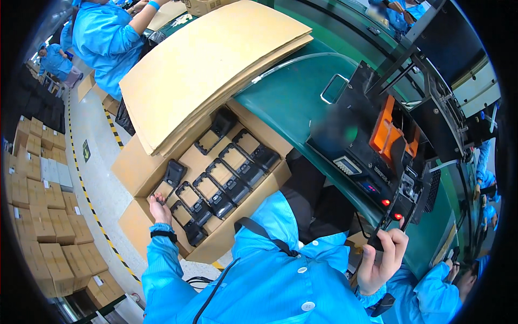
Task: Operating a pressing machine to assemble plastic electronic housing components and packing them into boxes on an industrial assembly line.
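An open cardboard box (259,201) in front of me holds several black plastic housings (220,195), each with a rectangular opening, set in rows. My left hand (159,209) is at the box's left wall, its fingers curled beside a black housing (175,173); what they grip is hidden. On the right, my right hand (384,259) has its fingers bent at the front corner of a black bench machine (372,162). A small dark piece shows at these fingertips, too unclear to name. The machine carries an orange fixture (387,129) and two lit red buttons near my right hand.
Large flat cardboard sheets (216,59) lie stacked over the box's far side. The machine stands on a green worktable (286,97). A co-worker in blue (102,43) is at the far left. Cartons (43,216) are piled along the floor, beyond a yellow-black striped line.
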Available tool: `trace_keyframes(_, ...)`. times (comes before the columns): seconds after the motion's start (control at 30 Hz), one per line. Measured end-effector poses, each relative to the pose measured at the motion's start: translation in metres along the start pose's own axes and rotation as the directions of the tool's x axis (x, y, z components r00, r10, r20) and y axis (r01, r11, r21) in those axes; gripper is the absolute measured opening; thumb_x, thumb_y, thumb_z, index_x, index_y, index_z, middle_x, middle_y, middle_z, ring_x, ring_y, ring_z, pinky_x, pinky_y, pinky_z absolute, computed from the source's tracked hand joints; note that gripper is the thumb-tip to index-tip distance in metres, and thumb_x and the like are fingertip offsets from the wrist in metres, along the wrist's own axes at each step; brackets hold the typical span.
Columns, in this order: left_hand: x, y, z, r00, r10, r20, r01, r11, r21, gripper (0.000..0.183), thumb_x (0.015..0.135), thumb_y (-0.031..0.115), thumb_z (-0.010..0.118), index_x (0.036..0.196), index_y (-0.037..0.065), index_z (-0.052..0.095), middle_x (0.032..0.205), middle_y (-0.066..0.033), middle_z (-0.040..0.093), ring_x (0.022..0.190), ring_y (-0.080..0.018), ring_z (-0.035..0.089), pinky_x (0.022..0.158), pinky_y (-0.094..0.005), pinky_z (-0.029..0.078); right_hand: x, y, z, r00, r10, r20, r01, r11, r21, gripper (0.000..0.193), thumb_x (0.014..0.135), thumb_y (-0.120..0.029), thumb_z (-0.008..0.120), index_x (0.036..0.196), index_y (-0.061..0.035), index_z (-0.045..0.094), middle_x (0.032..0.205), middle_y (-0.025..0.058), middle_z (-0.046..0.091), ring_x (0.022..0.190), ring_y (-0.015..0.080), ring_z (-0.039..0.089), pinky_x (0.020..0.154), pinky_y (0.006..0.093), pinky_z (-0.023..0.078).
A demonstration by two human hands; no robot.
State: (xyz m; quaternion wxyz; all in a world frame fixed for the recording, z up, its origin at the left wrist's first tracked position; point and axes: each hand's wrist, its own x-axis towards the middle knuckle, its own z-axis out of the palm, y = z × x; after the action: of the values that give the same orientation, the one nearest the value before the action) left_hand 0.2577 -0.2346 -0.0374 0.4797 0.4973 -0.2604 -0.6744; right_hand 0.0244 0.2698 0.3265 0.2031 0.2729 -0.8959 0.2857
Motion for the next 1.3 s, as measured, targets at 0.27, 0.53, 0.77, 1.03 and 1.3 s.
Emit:
trace_keyframes(0.27, 0.011, -0.022, 0.049, 0.953, 0.296, 0.06, -0.034, -0.093, 0.995, 0.053, 0.097, 0.029, 0.05, 0.135, -0.008, 0.041, 0.124, -0.0225, 0.053, 0.114, -0.0343, 0.051, 0.095, -0.0434, 0.041, 0.036, -0.005, 0.011, 1.0, 0.018, 0.015, -0.018, 0.999, 0.029, 0.035, 0.071, -0.008, 0.077, 0.102, 0.0011, 0.064, 0.096, 0.0147, 0.052, 0.089, 0.0318, 0.053, 0.083, 0.0396, 0.043)
trace_keyframes(0.53, -0.038, -0.047, 0.068, 0.631, 0.205, 0.748, -0.718, -0.212, 0.663, 0.053, 0.094, 0.02, 0.052, 0.14, -0.003, 0.039, 0.139, -0.0299, 0.041, 0.126, -0.0453, 0.042, 0.107, -0.048, 0.035, 0.07, -0.003, 0.016, 0.999, -0.032, 0.036, 0.028, 0.995, 0.097, 0.038, 0.07, -0.009, 0.08, 0.105, -0.0012, 0.066, 0.097, 0.0126, 0.055, 0.09, 0.0303, 0.055, 0.081, 0.0392, 0.046)
trace_keyframes(0.77, -0.072, -0.044, 0.077, 0.648, 0.175, 0.742, -0.721, -0.176, 0.671, 0.053, 0.092, 0.014, 0.056, 0.138, -0.005, 0.037, 0.133, -0.0305, 0.042, 0.121, -0.0466, 0.044, 0.102, -0.0485, 0.038, 0.073, -0.005, 0.006, 1.0, 0.01, -0.017, -0.009, 0.997, 0.075, 0.038, 0.072, -0.01, 0.08, 0.105, -0.0005, 0.065, 0.095, 0.0117, 0.054, 0.089, 0.0292, 0.054, 0.081, 0.0407, 0.047)
trace_keyframes(1.03, -0.114, -0.028, 0.114, 0.525, 0.127, 0.841, -0.82, -0.189, 0.541, 0.041, 0.092, 0.011, 0.055, 0.128, -0.006, 0.044, 0.126, -0.0279, 0.048, 0.113, -0.0451, 0.05, 0.098, -0.0473, 0.04, 0.107, 0.023, 0.031, 0.992, -0.024, -0.12, 0.034, 0.996, 0.083, 0.027, 0.077, -0.009, 0.076, 0.099, 0.0016, 0.065, 0.093, 0.0125, 0.054, 0.085, 0.0291, 0.053, 0.074, 0.0366, 0.045)
trace_keyframes(1.3, -0.302, 0.031, 0.32, -0.208, 0.328, 0.921, -0.911, 0.278, -0.305, 0.026, 0.084, -0.005, 0.055, 0.109, -0.003, 0.059, 0.103, -0.0185, 0.061, 0.093, -0.0352, 0.059, 0.083, -0.0423, 0.049, 0.123, 0.032, 0.04, 0.992, -0.033, -0.119, 0.032, 0.999, -0.012, 0.024, 0.083, -0.015, 0.071, 0.098, 0.0012, 0.061, 0.094, 0.0132, 0.052, 0.087, 0.0301, 0.051, 0.082, 0.0426, 0.043)
